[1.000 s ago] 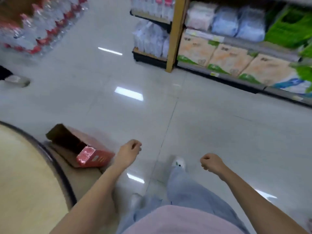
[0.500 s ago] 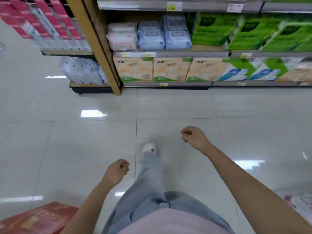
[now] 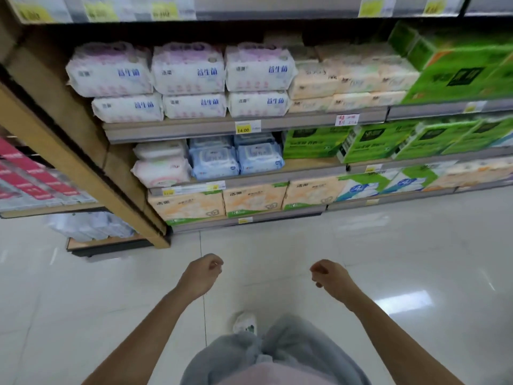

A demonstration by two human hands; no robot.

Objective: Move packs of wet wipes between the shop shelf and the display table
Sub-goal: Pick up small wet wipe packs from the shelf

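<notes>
Standing before the shop shelf (image 3: 280,124).
Held left hand (image 3: 202,274) and right hand (image 3: 331,279) below it, fingers loosely curled round nothing; faced blue wet wipes packs (image 3: 236,159) on its second tier up.

Six white-and-pink packs (image 3: 188,69) up top, two pale pink packs (image 3: 162,172) stacked lower down, four blue wet wipe packs (image 3: 213,165) showing beside them, and three orange packs (image 3: 188,208) along the bottom.

Glossy pale tiled floor (image 3: 111,301), patch of light glare (image 3: 402,301), wooden-framed shop shelf (image 3: 69,162), yellow price tags (image 3: 243,128)
</notes>
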